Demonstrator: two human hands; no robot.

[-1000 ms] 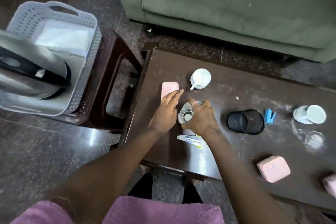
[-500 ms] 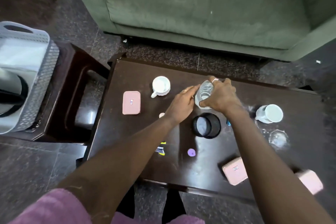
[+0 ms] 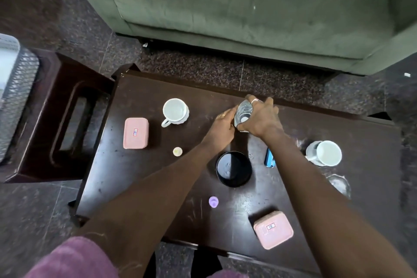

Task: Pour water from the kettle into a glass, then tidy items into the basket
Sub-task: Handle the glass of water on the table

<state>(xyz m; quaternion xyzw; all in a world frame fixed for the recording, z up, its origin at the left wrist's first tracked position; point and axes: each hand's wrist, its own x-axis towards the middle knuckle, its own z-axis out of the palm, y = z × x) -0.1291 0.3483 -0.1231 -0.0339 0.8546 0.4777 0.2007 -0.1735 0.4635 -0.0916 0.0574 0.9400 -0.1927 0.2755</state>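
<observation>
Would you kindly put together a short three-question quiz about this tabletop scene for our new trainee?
1. True or false: the right hand grips the glass.
2. How many white mugs are on the table?
3. Which object lies nearest the black mesh cup: (a) the blue stapler, (b) the left pink box, (c) the basket?

Key:
1. True; the left hand rests against the glass too.
2. Two: the left mug stands upright, the right mug lies tipped on its side.
3. (a)
</observation>
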